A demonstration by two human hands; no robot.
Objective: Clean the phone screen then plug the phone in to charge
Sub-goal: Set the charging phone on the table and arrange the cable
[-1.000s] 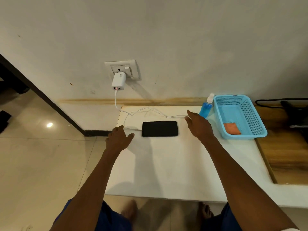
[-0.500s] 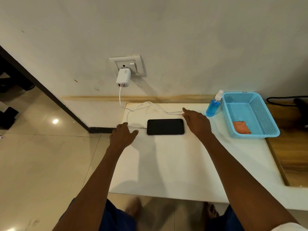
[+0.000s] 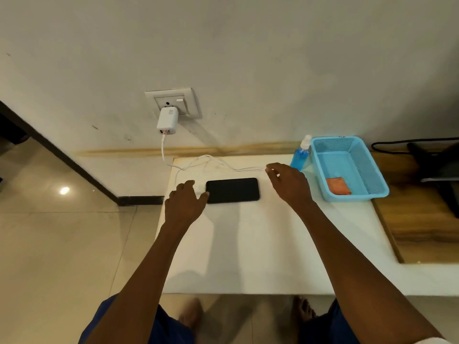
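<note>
Cable (image 3: 244,168) end sits at my right hand (image 3: 289,184), pinching it I think; left hand (image 3: 185,201) spread, steadying phone (image 3: 232,190) for plugging.

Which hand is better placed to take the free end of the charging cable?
Right. The right hand has its fingertips at the free end of the cable, behind the phone. The left hand is at the phone's opposite end, better placed to steady it.

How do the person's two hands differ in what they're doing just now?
The left hand rests by the phone, thumb at its left end; the right hand pinches the white cable behind the phone. The left hand's fingers are relaxed; the right's are curled. Both are over the white table.
</note>
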